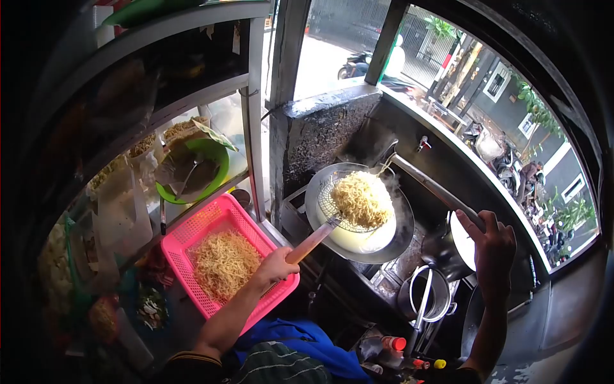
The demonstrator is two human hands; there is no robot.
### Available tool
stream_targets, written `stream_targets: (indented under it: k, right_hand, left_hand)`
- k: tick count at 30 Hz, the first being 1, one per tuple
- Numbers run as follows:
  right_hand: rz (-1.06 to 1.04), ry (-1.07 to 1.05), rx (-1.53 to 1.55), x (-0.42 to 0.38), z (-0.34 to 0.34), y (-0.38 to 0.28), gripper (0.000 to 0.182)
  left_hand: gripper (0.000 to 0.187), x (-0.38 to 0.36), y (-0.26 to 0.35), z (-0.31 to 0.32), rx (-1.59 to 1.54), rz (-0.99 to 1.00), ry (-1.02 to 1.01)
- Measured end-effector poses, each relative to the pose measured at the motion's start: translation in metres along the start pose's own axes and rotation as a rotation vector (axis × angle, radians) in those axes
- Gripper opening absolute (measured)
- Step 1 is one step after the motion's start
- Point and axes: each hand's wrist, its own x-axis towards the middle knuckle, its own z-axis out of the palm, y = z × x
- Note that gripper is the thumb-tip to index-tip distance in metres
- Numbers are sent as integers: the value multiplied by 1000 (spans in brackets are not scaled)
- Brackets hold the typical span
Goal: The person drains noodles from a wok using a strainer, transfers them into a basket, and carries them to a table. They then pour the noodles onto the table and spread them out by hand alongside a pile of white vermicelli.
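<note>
My left hand (274, 267) is closed round the wooden handle of a wire skimmer (329, 200). A heap of yellow noodles (362, 200) rests on the skimmer, above a wok (401, 233) of pale, cloudy liquid. My right hand (487, 240) grips the grip end of a long-handled utensil (435, 187). Its far end reaches the wok's upper rim beside the noodles; I cannot make out its head. Below my left forearm, a pink plastic basket (225, 208) holds more noodles (225, 264).
A green bowl (220, 168) with a spoon stands behind the basket. Right of the wok are a dark pot (441, 253) and a smaller metal pot (409, 296) with a utensil in it. Red-capped bottles (395, 344) stand near my body. A soot-stained wall (323, 137) rises behind the wok.
</note>
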Motion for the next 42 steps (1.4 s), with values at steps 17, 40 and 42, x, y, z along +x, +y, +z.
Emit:
stream_targets:
  k: [17,40,42]
  right_hand:
    - [256,14,377,18,-13,32,45]
    - [1327,-652,2197,-186,181,-73,45]
    - [1387,-648,2208,-194,169,-65,44]
  left_hand:
    - [35,16,-17,1,-37,0,-44]
    - [28,31,39,-17,43,86,-29]
    - [28,36,38,-17,9,95,-33]
